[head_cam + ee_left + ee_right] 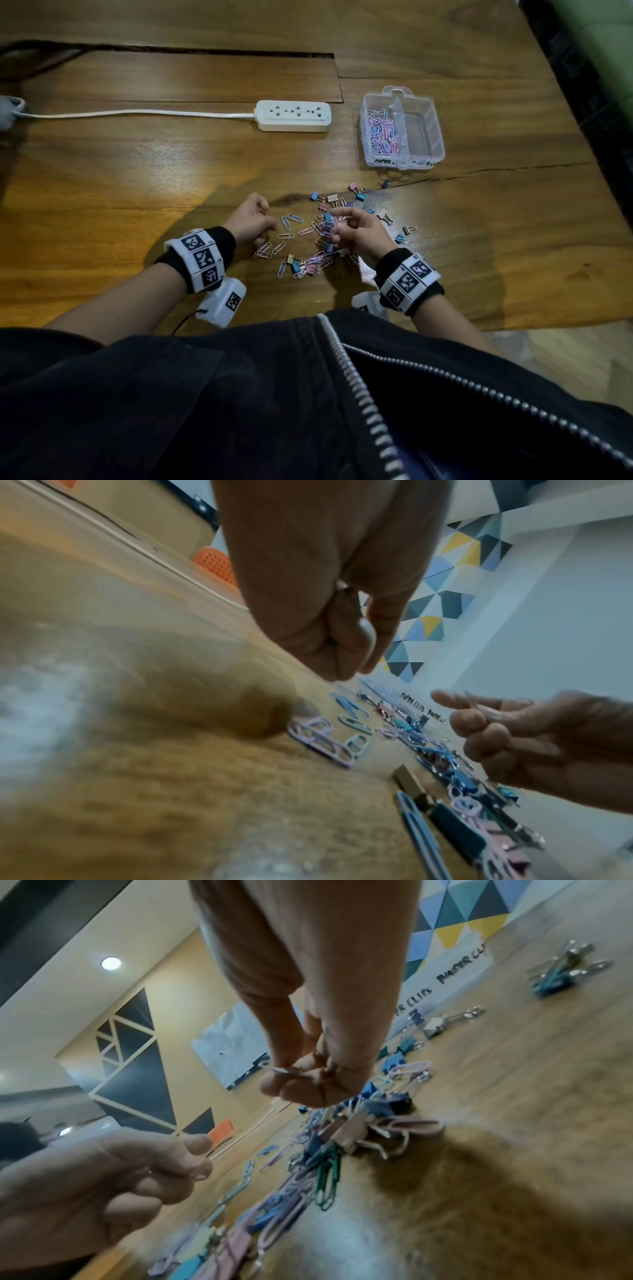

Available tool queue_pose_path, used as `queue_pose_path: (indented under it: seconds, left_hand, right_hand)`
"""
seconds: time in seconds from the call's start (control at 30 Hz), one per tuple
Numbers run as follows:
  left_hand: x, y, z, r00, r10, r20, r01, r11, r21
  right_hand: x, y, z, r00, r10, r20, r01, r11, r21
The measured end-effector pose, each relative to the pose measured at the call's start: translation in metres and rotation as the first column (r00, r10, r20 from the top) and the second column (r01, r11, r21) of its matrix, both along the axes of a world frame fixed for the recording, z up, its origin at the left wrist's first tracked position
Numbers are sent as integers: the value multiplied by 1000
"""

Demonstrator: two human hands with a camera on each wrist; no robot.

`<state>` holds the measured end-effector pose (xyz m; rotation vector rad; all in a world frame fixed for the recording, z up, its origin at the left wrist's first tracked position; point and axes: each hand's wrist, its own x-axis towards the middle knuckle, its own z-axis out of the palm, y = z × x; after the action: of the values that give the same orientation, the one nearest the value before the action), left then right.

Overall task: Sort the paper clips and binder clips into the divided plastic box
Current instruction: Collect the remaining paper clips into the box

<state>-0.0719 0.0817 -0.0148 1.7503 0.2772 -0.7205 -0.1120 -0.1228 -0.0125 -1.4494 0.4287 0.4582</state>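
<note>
Head view. Divided plastic box [402, 128], far right on my worktop [171, 171]: left compartment holds a heap of paper clips [383, 132]; right compartment looks bare, so no binder clips seem sorted yet. Mixed pile [322, 233] of both kinds lies near me, between my hands, with binder clips [356, 195] scattered toward the box. My judgement: paper clips partly done, binder clips all left. My left hand [251, 222] is curled over loose paper clips; my right hand [359, 231] hovers over the pile, fingers bent. A power strip [293, 115] sits far, left of the box.

Left wrist view. My left hand [318, 593] has fingers curled in; whether it holds anything, I cannot tell here. My right hand [534, 734] pinches thin wire, which the head view does not settle. The box label reads "PAPER CLIPS".

Right wrist view. My right hand [308, 1053] pinches a pale paper clip [274, 1068] at the fingertips. My left hand [113, 1172] appears to pinch a small pink clip. The second label, binder clips, shows only here.
</note>
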Motion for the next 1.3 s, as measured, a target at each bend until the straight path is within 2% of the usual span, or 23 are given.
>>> queue_pose_path:
  seconds: [0.13, 0.23, 0.3, 0.37, 0.43, 0.47, 0.5, 0.57, 0.63, 0.7, 0.77, 0.87, 1.07, 1.13, 1.2, 1.27, 1.3]
  left_hand:
    - [2, -2, 1, 993, 36, -114, -48, 993, -103]
    - [-1, -4, 0, 985, 7, -173, -38, 983, -179]
    - [-3, -4, 0, 989, -64, -136, 45, 989, -140]
    - [-4, -5, 2, 989, -137, -63, 132, 988, -74]
    - [-3, -4, 1, 979, -202, 34, 199, 978, 63]
    - [-4, -4, 1, 961, -260, 99, 239, 953, 184]
    - [-5, -2, 1, 929, -346, 136, 288, 900, 327]
    - [-11, 3, 2, 837, -539, 100, 402, 728, 555]
    - [-17, 5, 0, 749, -662, 19, 500, 583, 640]
    - [-24, 4, -3, 697, -717, 9, 527, 522, 671]
    - [-29, 2, -8, 680, -730, 67, 500, 528, 686]
    - [-31, -4, -7, 689, -705, 167, 433, 585, 685]
    - [-22, -10, -4, 675, -731, 96, 503, 552, 664]
    - [-20, -11, -2, 679, -726, 111, 505, 571, 647]
    - [-17, -9, 2, 746, -644, 169, 474, 692, 544]
    - [-15, -6, 5, 861, -478, 173, 405, 851, 334]
    - [-13, -4, 7, 928, -344, 143, 317, 931, 182]
  right_hand:
    - [-5, 0, 10, 991, -29, -129, 53, 981, 185]
    - [-9, 7, 13, 982, -32, -187, 72, 974, 213]
    - [-11, 13, 13, 987, 15, -160, -2, 997, 78]
    - [-15, 19, 12, 983, 159, -90, -173, 971, -168]
    - [-19, 26, 7, 930, 364, -45, -352, 852, -387]
    - [-21, 29, 4, 889, 456, -52, -421, 766, -486]
    - [-23, 31, 0, 843, 533, -75, -469, 658, -589]
    - [-26, 34, -7, 764, 629, -142, -501, 439, -746]
    - [-27, 36, -8, 753, 641, -149, -463, 355, -812]
    - [-27, 36, -11, 754, 643, -131, -431, 335, -838]
    - [-26, 38, -12, 752, 648, -116, -422, 339, -841]
    - [-24, 40, -11, 756, 647, -100, -419, 361, -833]
    - [-21, 38, -9, 805, 591, -49, -391, 466, -794]
    - [-21, 38, -9, 815, 578, -45, -390, 488, -781]
    - [-22, 37, -7, 845, 535, -10, -361, 556, -749]
    - [-22, 33, -3, 910, 412, 50, -294, 724, -624]
    - [-21, 31, -2, 943, 326, 65, -245, 812, -530]
